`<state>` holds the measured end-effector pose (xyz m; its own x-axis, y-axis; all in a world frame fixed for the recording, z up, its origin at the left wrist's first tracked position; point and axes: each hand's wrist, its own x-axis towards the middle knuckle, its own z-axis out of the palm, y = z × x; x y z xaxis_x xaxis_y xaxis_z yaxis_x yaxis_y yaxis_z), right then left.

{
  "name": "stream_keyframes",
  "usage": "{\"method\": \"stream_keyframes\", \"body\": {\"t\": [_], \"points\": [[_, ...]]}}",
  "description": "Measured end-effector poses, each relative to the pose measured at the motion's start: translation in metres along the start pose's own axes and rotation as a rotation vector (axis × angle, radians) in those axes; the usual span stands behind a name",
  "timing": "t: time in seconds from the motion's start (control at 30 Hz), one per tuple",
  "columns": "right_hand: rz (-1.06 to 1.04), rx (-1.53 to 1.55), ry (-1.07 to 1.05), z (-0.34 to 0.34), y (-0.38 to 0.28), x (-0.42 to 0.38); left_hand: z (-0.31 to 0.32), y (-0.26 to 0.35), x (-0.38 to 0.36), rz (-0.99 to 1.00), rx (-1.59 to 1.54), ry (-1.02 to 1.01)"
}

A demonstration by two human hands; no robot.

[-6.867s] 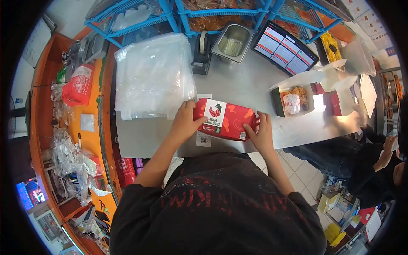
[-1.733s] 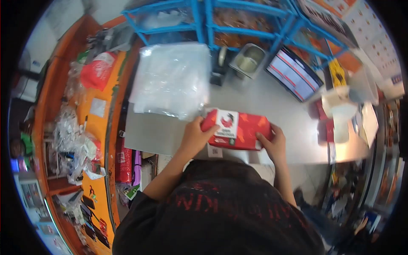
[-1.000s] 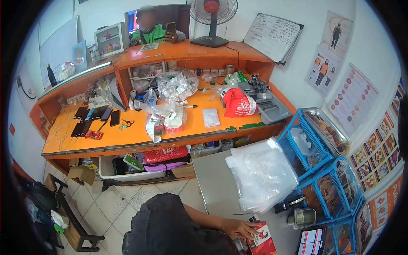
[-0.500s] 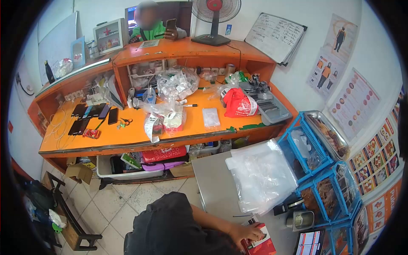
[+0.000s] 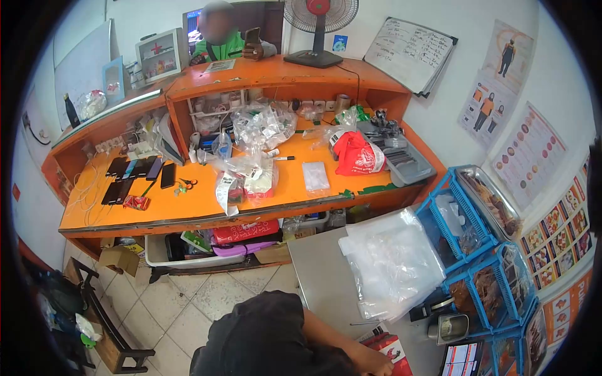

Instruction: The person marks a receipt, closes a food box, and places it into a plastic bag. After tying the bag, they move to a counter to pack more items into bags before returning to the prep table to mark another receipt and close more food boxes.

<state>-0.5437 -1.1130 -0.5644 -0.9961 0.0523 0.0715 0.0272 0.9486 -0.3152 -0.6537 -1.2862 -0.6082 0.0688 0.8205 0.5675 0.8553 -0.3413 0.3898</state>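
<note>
My left hand [image 5: 377, 363] reaches to the right from a black sleeve [image 5: 269, 335] at the bottom of the head view. It is closed on a red cardboard box [image 5: 397, 355] with a pale printed panel, standing on the grey table. The fingertips and the lower part of the box are cut off by the frame edge. Just beyond the hand lies a stack of clear plastic bags [image 5: 392, 263]. My right hand is out of view.
A metal container [image 5: 453, 328], a tablet [image 5: 461, 358] and blue baskets [image 5: 464, 219] line the right side. Ahead, an orange counter [image 5: 241, 210] holds phones, plastic-wrapped items and a red bag [image 5: 359, 153]. A person [image 5: 219, 44] stands behind it holding a phone.
My left hand and forearm have moved down and slightly right, so less of the hand shows. The camera view has shifted slightly, and the box sits lower right of where it was.
</note>
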Motion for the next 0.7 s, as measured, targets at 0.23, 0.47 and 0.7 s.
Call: {"method": "stream_keyframes", "body": {"t": [0.23,0.47,0.7], "points": [[0.468,0.823,-0.138,0.109,0.056,0.184,0.004,-0.002,0.000,-0.099,-0.204,0.122],[0.892,1.158,-0.051,0.110,0.006,0.230,0.018,-0.015,-0.001,-0.159,-0.098,-0.044],[0.791,1.358,-0.113,0.106,0.024,0.256,0.020,-0.021,0.003,-0.130,-0.130,-0.034]]}}
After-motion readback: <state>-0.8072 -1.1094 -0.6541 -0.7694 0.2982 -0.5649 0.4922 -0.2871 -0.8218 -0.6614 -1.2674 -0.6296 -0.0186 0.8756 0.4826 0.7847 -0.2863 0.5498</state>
